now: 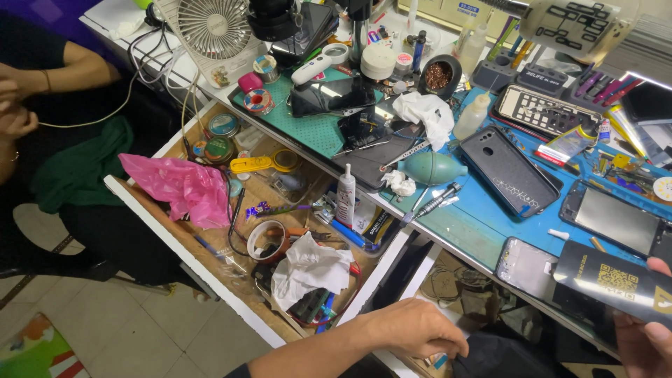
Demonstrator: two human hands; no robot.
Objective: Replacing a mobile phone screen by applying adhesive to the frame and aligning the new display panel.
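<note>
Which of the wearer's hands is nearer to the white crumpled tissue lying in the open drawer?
Left. The left hand hovers just below and right of the white crumpled tissue at the drawer's front corner. The right hand is far off to the right, holding a black card.

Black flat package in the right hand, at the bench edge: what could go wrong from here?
1. The right hand pinches the black flat package only at one end, beyond the bench edge; it might slip and fall.
2. The package overlaps the phone frame lying at the edge, so a nudge might push that off.
3. The left hand hovers near the crowded open drawer and might snag something.
</note>
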